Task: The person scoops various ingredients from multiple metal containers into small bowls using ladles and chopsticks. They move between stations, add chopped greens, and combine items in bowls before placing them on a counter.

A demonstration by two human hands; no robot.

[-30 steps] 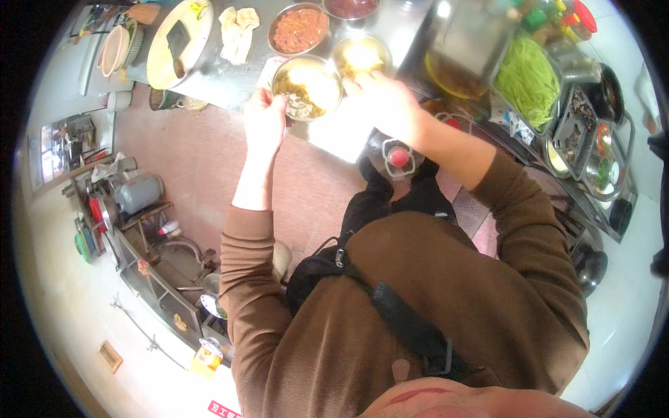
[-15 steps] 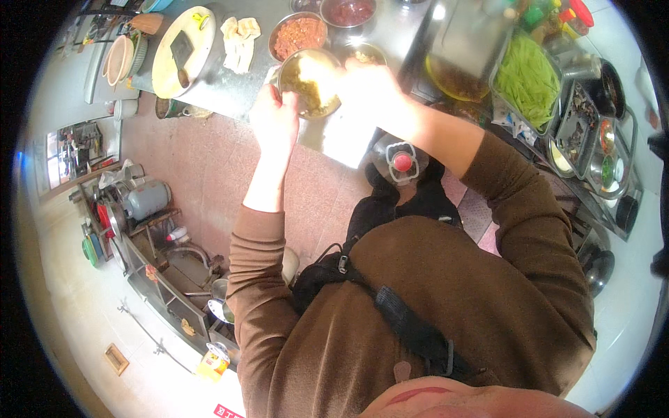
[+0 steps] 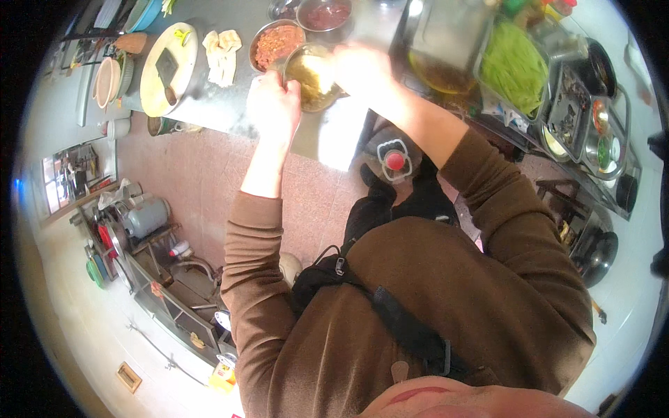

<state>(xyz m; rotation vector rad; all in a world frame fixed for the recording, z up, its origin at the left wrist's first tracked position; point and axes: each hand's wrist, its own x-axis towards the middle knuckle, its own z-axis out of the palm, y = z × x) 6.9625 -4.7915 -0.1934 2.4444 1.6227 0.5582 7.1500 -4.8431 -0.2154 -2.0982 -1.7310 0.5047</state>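
Note:
At the counter's near edge, my left hand (image 3: 275, 101) is closed on the left rim of a round metal bowl (image 3: 322, 102). Inside the bowl is a yellowish-green mixture, partly washed out by glare. My right hand (image 3: 360, 73) reaches over the bowl's right side. Glare and blur smear its fingers, so whether they hold anything is unclear. Touching or very close behind the bowl is a metal bowl of reddish minced food (image 3: 277, 43). Farther back stands another metal bowl with dark red contents (image 3: 327, 14).
A round cutting board (image 3: 150, 90) with a cleaver (image 3: 166, 68) lies to the left, beside a folded cloth (image 3: 221, 59). On the right are a tray of green strips (image 3: 514, 66) and a metal tray (image 3: 568, 115). A red-capped container (image 3: 394, 161) stands below the counter edge.
The view has shifted, so the counter's things appear farther left. My right hand now covers more of the bowl's far right side; my left hand keeps its hold on the rim.

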